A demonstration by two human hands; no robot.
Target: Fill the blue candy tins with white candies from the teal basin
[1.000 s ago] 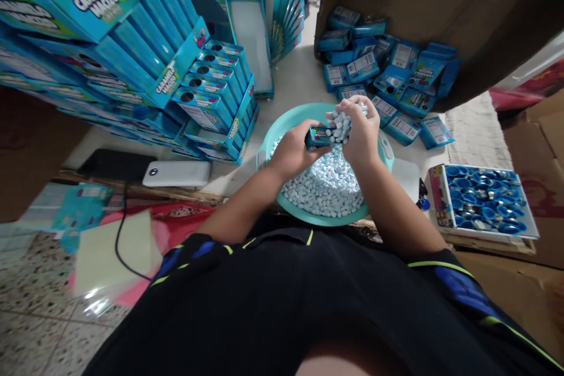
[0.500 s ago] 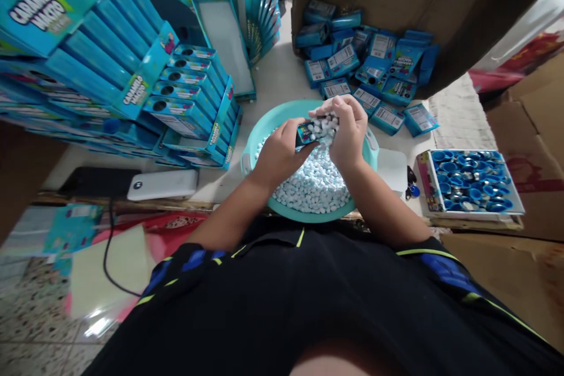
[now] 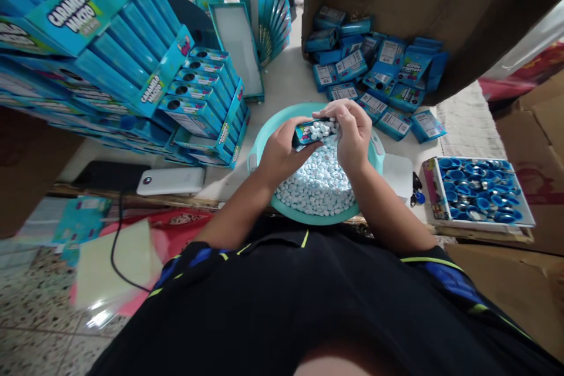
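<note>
My left hand (image 3: 281, 151) grips a small blue candy box (image 3: 303, 134), tilted over a turquoise basin (image 3: 261, 136). White candies (image 3: 323, 128) are heaped at the box's end between my two hands. My right hand (image 3: 353, 129) curls around that heap from the right, fingers bent over the top and partly hiding it. Below both hands, the basin holds a large mass of loose white candies (image 3: 315, 191).
Display trays of blue boxes (image 3: 202, 100) are stacked at left. Filled blue boxes (image 3: 392, 79) lie before a large cardboard carton (image 3: 396, 0). A white tray (image 3: 526, 211) of blue-and-silver pieces stands right. A white power bank (image 3: 171, 180) lies near the front edge.
The heap between my hands is smaller, and the blue box shows more. My right fingers have shifted slightly. The whole view has moved a little, sliding the scene rightward.
</note>
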